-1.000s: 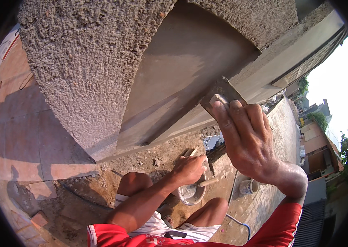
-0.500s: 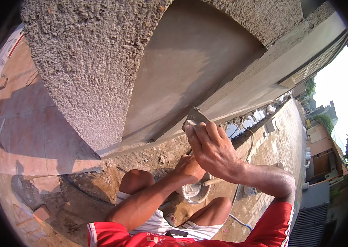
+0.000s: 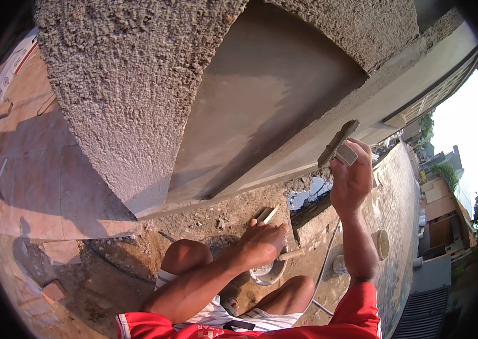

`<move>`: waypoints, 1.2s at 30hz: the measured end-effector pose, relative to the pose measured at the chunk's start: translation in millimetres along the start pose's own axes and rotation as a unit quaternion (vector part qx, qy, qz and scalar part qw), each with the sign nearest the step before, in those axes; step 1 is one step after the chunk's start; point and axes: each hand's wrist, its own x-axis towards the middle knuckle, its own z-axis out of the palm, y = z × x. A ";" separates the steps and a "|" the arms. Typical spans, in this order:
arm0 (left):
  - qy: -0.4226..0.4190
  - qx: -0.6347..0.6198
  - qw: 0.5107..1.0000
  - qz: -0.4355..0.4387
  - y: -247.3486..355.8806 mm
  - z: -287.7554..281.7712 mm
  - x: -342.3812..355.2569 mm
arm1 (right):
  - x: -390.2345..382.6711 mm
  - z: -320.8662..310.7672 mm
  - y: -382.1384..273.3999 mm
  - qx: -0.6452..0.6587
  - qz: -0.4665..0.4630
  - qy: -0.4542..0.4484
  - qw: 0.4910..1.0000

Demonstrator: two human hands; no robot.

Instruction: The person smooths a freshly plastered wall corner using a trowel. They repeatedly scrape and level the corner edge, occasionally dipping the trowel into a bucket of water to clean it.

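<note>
While the right hand (image 3: 354,182) is raised beside the wall's long edge strip (image 3: 306,144), its fingers are closed around the pale block handle (image 3: 347,154) of a small float (image 3: 338,141), with no slack visible. Float plate: tilted, seen nearly edge-on, in front of the strip; contact with the wall cannot be told. Left hand (image 3: 262,244): lower, near the ground, fingers curled in, back of hand to camera. A flat tool (image 3: 269,213) with a pale edge projects just beyond its knuckles; the palm side is hidden, so whether the hand has hold of it cannot be told. Below that hand, partly covered, sits a pale bucket (image 3: 273,277); a light wooden handle (image 3: 291,254) lies across its rim. Wall: smooth grey panel (image 3: 250,96) bordered by rough render (image 3: 126,85).
</note>
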 end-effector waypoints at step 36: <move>-0.191 -0.013 0.981 0.013 42.2 38.2 17.8 | 24.4 19.2 -84.8 -0.414 -0.173 -0.294 0.844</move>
